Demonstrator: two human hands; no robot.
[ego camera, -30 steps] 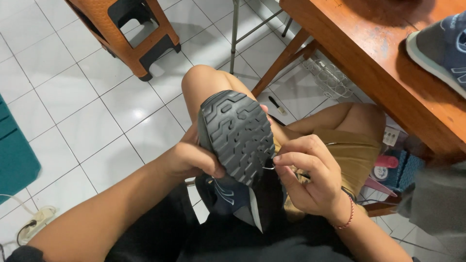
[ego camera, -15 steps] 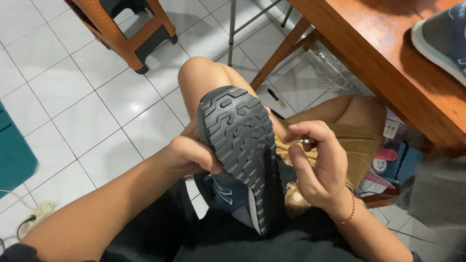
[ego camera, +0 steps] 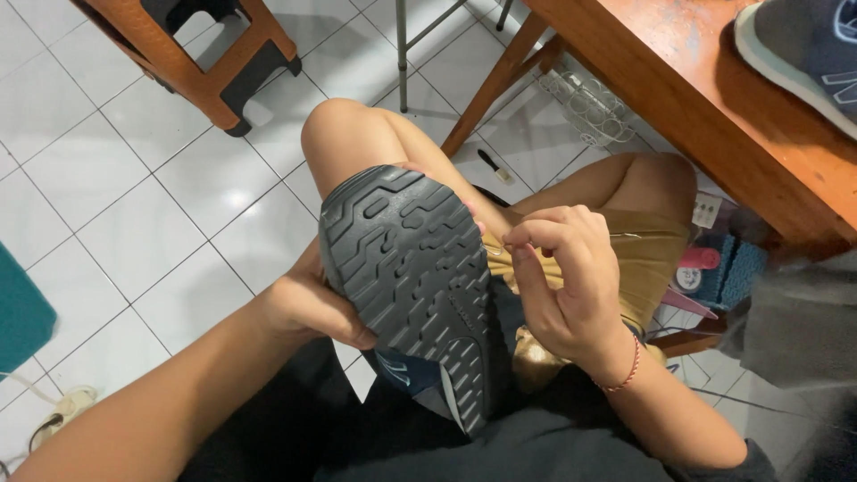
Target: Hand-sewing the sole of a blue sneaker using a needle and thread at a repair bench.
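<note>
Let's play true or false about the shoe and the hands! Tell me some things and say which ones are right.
1. The left hand holds the shoe with its grey sole facing up. True.
2. The right hand rests flat on the wooden table. False: it is raised beside the shoe, fingertips pinched together.
3. Another shoe lies on the table. True.
4. The floor is green carpet. False: it is white tile.

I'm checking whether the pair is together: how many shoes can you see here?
2. One shoe, sole up, is on the lap, gripped by the left hand, right hand beside it. The second shoe lies on the wooden table, partly cropped.
</note>
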